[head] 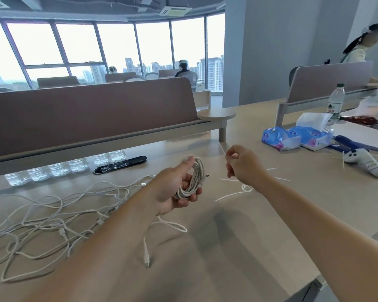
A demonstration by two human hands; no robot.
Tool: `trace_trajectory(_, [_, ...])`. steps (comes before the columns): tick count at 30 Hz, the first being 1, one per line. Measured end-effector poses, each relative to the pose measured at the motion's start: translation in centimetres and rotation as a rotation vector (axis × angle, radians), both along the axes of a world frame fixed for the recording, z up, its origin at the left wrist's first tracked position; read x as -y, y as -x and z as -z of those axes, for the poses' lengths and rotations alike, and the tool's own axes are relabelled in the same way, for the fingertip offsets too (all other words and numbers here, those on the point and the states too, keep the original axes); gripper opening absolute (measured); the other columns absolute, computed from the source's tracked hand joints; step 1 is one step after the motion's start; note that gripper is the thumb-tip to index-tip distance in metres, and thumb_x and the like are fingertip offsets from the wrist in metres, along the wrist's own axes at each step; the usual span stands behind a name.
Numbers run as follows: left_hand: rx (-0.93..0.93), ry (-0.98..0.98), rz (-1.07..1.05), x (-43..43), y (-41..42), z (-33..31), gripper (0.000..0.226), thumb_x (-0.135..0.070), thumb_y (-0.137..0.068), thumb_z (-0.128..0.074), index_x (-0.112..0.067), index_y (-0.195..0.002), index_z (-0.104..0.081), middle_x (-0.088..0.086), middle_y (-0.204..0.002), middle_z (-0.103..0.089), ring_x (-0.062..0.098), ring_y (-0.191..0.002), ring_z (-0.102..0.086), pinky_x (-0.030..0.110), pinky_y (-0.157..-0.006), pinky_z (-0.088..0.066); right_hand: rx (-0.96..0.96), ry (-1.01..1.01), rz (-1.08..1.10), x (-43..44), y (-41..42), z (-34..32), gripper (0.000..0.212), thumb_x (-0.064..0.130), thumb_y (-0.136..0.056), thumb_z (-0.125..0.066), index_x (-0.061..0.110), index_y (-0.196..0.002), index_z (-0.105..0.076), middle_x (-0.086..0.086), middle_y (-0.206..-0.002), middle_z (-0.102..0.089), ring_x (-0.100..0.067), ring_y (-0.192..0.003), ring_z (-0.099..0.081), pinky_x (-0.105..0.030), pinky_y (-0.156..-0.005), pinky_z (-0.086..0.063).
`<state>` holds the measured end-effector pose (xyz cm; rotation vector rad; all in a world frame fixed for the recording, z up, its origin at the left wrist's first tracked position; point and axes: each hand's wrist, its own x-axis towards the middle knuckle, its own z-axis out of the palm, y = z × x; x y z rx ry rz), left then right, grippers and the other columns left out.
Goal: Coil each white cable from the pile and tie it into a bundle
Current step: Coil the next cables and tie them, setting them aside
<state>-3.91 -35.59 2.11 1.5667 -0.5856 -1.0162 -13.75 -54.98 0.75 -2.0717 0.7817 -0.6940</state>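
The left hand [175,192] grips the coiled white cable [194,177] above the surface [271,214], near the loose cable pile [52,214]. The right hand [242,164] has curled fingers; whether it pinches something, I cannot tell. It is best to keep the loops squeezed together while wrapping a white tie [229,196] around them.

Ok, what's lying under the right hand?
Thin white ties lie on the table, one looped; the right hand and wrist cover part of it. Whether its fingers pinch anything is hidden.
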Motion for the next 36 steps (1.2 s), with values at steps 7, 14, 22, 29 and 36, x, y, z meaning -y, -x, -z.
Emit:
trace_trajectory(7, [0.011,0.036,-0.067,-3.8,-1.3,-1.5,0.062,-0.062,-0.097,-0.049,-0.001,-0.103,-0.061,0.015,-0.078,-0.064,0.021,-0.056,-0.055,0.022,-0.04,-0.031,0.212,-0.487,-0.217,-4.0,-1.8,-2.1,0.017,0.007,-0.101,-0.05,0.012,-0.087,-0.058,-0.005,-0.068,-0.057,-0.014,-0.05,-0.049,-0.024,-0.054,-0.043])
trace_trajectory(14, [0.021,0.081,-0.2,-10.7,-4.5,-2.3,0.063,-0.061,-0.097,-0.049,0.0,-0.102,-0.064,0.017,-0.08,-0.065,0.021,-0.057,-0.056,0.023,-0.044,-0.031,0.204,-0.522,-0.43,-11.2,-6.2,-4.0,0.007,0.003,-0.098,-0.056,0.007,-0.092,-0.057,-0.005,-0.071,-0.051,-0.009,-0.049,-0.038,-0.019,-0.047,-0.028])
trace_trajectory(22, [0.016,0.107,-0.419,-19.4,-10.1,-1.8,0.063,-0.061,-0.097,-0.048,-0.001,-0.094,-0.069,0.016,-0.077,-0.064,0.021,-0.057,-0.054,0.021,-0.043,-0.031,0.11,-0.255,-0.565,-21.5,-13.6,-5.4,0.01,0.01,-0.089,-0.06,0.009,-0.08,-0.065,-0.003,-0.058,-0.054,-0.011,-0.043,-0.038,-0.022,-0.043,-0.028])
trace_trajectory(29, [-0.003,0.15,-0.562,-25.5,-15.0,-1.2,0.063,-0.06,-0.098,-0.046,-0.001,-0.091,-0.068,0.017,-0.075,-0.064,0.022,-0.055,-0.054,0.021,-0.04,-0.03,0.01,-0.18,-0.606,-28.2,-19.3,-4.6,0.017,0.01,-0.085,-0.061,0.009,-0.068,-0.063,-0.002,-0.059,-0.056,-0.015,-0.051,-0.043,-0.023,-0.048,-0.033])
trace_trajectory(36, [0.004,0.186,-0.607,-27.4,-17.9,0.2,0.064,-0.061,-0.097,-0.048,-0.001,-0.094,-0.069,0.016,-0.076,-0.065,0.022,-0.058,-0.056,0.024,-0.045,-0.029,-0.03,-0.14,-0.669,-30.1,-21.7,-3.5,0.011,0.008,-0.082,-0.065,0.0,-0.077,-0.07,0.0,-0.055,-0.056,-0.015,-0.051,-0.043,-0.025,-0.051,-0.036])
